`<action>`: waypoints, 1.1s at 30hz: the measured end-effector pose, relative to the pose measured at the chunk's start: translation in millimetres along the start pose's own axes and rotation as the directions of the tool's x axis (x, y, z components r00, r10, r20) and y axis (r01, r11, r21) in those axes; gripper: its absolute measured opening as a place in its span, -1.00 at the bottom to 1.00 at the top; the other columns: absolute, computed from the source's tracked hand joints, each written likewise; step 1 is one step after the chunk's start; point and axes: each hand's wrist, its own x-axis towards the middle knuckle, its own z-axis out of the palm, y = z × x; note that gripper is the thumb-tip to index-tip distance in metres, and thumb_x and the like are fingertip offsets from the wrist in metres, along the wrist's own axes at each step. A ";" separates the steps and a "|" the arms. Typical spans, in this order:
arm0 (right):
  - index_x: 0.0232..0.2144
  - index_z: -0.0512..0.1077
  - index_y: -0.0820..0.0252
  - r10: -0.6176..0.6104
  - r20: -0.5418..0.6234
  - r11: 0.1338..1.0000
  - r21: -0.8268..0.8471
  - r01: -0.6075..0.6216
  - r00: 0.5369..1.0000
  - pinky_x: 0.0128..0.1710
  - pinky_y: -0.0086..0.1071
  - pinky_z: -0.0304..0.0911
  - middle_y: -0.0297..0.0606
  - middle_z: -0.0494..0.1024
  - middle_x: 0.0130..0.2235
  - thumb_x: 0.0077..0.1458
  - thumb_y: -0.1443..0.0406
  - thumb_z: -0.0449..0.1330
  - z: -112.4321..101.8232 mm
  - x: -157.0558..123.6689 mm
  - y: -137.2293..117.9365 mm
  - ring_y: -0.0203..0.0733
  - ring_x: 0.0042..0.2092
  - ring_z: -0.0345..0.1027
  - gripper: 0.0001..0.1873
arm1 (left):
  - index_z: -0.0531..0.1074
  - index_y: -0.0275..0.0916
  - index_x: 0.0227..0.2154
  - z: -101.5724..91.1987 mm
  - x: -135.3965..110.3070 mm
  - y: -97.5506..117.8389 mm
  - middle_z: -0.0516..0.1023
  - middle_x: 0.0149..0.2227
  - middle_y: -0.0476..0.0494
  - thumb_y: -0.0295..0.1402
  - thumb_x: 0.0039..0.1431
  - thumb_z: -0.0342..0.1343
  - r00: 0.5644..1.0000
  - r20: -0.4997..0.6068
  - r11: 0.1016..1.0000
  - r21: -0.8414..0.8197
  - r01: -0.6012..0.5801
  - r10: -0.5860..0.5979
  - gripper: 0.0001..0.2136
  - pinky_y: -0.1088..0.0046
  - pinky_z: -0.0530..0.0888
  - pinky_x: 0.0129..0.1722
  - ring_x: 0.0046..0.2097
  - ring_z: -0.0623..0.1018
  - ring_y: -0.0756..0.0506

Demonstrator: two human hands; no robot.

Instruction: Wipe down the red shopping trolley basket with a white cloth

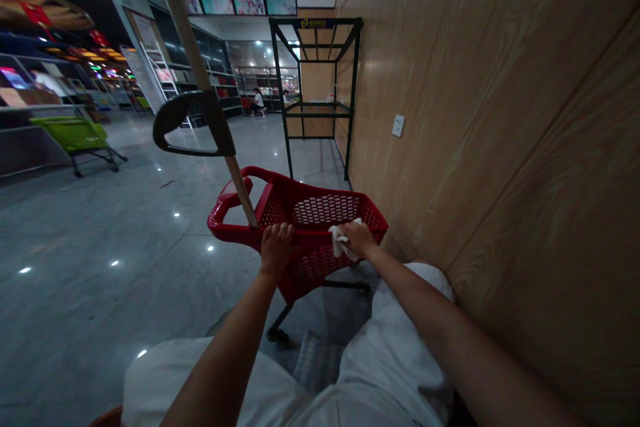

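White clothing [400, 353] fills the nearest part of the view, with a patterned grey fabric [317, 361] showing just beyond it. The left grip [277, 247] is closed, its fingers curled over the near rim of a red plastic shopping cart [310, 213]. The right grip [357, 240] is closed too, pressing a crumpled white cloth [341, 241] against the same rim. The cart stands on a polished grey floor [100, 247], just beside a wood-grain wall [500, 147] on the right.

A wooden pole [194, 73] rises from the cart's rim up past the top of the view, crossing the view to the far left and carrying a black loop handle [195, 123]. Farther along the wall are a white socket [398, 125] and a black metal shelf frame [315, 80]. A green cart [75, 137] stands to the left, and a seated person [259, 101] is far off among the shelves [220, 73].
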 end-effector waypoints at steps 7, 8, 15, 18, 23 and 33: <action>0.03 0.34 0.12 0.139 -0.028 0.989 -0.049 -0.141 0.990 0.15 -0.05 -0.18 -0.16 0.48 -0.03 0.25 0.14 -0.03 9.0 -12.4 41.0 -0.04 0.03 0.26 -0.63 | 0.39 -0.18 -0.14 2.7 2.6 11.5 0.47 -0.09 -0.24 -0.34 0.04 0.19 0.999 -0.006 0.999 0.024 0.043 -0.042 -0.72 0.13 0.26 0.03 -0.05 0.39 -0.26; 0.03 0.34 0.15 0.140 -0.025 0.989 -0.047 -0.141 0.990 0.13 -0.06 -0.16 -0.14 0.47 -0.01 0.25 0.14 -0.04 9.2 -8.8 35.1 -0.03 0.04 0.26 -0.62 | 0.39 -0.17 -0.15 2.3 3.3 12.5 0.47 -0.10 -0.23 -0.35 0.05 0.18 0.999 -0.004 0.998 0.036 0.052 -0.052 -0.73 0.14 0.26 0.03 -0.06 0.39 -0.26; 0.09 0.28 0.17 -0.054 -0.039 0.995 0.084 0.057 0.998 0.05 -0.11 -0.05 -0.10 0.43 0.04 0.26 0.14 -0.07 3.5 37.2 -79.2 -0.01 0.05 0.23 -0.57 | 0.40 -0.18 -0.22 4.2 6.4 10.0 0.48 -0.20 -0.21 -0.44 0.15 0.00 0.997 -0.021 0.994 0.078 0.073 -0.072 -0.84 0.16 0.27 -0.05 -0.13 0.40 -0.23; 0.12 0.24 0.17 -0.056 -0.113 0.986 0.152 0.073 0.992 0.09 -0.05 -0.10 -0.08 0.39 0.08 0.25 0.21 -0.07 4.9 46.5 -114.0 0.01 0.10 0.17 -0.58 | 0.42 -0.20 -0.24 6.6 5.0 4.6 0.49 -0.23 -0.23 -0.49 0.17 -0.08 0.998 -0.019 0.995 0.081 0.056 -0.054 -0.80 0.17 0.27 -0.07 -0.15 0.41 -0.22; 0.16 0.20 0.06 -0.132 -0.068 0.980 0.141 0.141 0.989 0.07 -0.11 -0.04 -0.16 0.41 0.05 0.21 0.22 -0.01 8.0 32.7 -75.8 -0.04 0.08 0.19 -0.54 | 0.41 -0.19 -0.19 3.5 2.1 -5.1 0.49 -0.14 -0.23 -0.35 0.15 0.05 1.000 0.021 0.998 0.059 0.013 -0.014 -0.82 0.17 0.27 -0.01 -0.09 0.40 -0.24; -0.01 0.37 0.11 0.080 0.006 0.997 -0.002 -0.080 0.997 0.19 0.01 -0.24 -0.16 0.51 -0.06 0.26 0.17 -0.02 9.0 -1.3 37.4 -0.06 -0.01 0.31 -0.66 | 0.40 -0.17 -0.10 1.9 4.3 10.9 0.46 -0.05 -0.25 -0.30 0.06 0.18 0.999 0.018 0.998 0.043 0.047 -0.048 -0.69 0.15 0.25 0.05 -0.04 0.39 -0.25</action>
